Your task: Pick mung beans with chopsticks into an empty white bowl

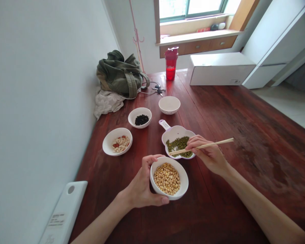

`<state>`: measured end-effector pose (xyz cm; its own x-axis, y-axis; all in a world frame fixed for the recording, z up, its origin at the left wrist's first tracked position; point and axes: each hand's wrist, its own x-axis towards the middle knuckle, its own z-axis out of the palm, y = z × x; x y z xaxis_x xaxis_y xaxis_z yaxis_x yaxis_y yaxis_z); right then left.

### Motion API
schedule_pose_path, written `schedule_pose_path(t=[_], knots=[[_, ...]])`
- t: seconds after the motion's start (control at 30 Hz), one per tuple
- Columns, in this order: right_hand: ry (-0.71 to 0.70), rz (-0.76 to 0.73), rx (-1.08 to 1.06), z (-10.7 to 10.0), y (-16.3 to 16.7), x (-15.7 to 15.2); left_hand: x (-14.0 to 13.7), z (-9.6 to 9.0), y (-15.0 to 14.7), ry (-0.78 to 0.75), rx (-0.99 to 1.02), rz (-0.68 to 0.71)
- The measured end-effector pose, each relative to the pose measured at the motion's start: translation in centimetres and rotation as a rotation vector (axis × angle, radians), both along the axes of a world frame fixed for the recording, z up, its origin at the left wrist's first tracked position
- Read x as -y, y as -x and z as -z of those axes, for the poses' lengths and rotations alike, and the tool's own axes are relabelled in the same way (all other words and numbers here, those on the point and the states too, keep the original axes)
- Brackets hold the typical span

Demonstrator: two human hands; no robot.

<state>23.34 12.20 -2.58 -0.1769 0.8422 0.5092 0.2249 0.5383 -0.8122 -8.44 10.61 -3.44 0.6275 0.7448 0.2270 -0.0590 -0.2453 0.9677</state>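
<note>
White bowl (184,179) of yellow beans (167,179) is in the L hand (141,189), well in from the surface's (205,217) L edge, fingers curled round its L side, thumb at near rim; can't tell if base touches down. R hand (210,156) has fingers pinched on chopsticks (220,142), tips over near-L rim of scalloped dish (176,130) w/ green beans (180,144), just beyond the bowl; contact unclear. Toward L edge: peanut bowl (107,144), then black-bean bowl (131,118) a bit farther; 4th bowl (169,104) beyond the dish, nearer far edge. Labelled white strip (66,206) along L edge, near side. Far L corner: green bag (119,76) on pale cloth (108,102), keys (159,90) beside. Far edge: red bottle (170,66) mid, white box (215,73) at far R corner
</note>
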Motion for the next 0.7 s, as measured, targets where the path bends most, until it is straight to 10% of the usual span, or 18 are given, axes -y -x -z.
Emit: schedule_pose_path(t=[0.7], knots=[[0.022, 0.032, -0.145, -0.63, -0.59, 0.36, 0.17, 0.22, 0.0, 0.001, 0.01, -0.011]])
